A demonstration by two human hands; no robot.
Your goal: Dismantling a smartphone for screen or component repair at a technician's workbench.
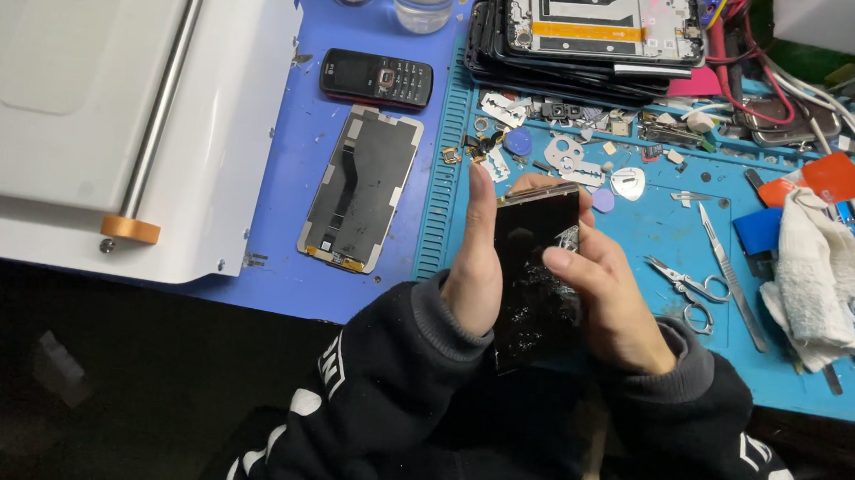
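Head camera, looking down at the bench: I hold a cracked phone screen point(535, 278) upright between both hands, just above the near edge of the blue work mat point(648, 235). My left hand point(474, 263) lies flat along the screen's left edge, fingers straight and pressed together, the tips reaching past its top corner. My right hand point(609, 303) wraps the right edge from behind, thumb pressed across the dark glass near the shattered patch at its middle. Both hands grip the screen; neither is spread.

To the left of my hands, on the blue tabletop, a bare display panel point(361, 190) lies face down, and beyond it a small black keypad phone point(376, 78) lies flat. A white machine with a metal bar and an orange knob point(96, 97) fills the left side. At the far edge of the mat a stack of phone frames point(583, 30) is piled up, with razor blades, small metal parts and plastic picks point(564, 154) scattered in front of it. To my right lie scissors point(690, 286), tweezers point(732, 266) and a crumpled white cloth point(814, 277), all apart from my hands. My black sleeves with white markings fill the bottom of the frame.
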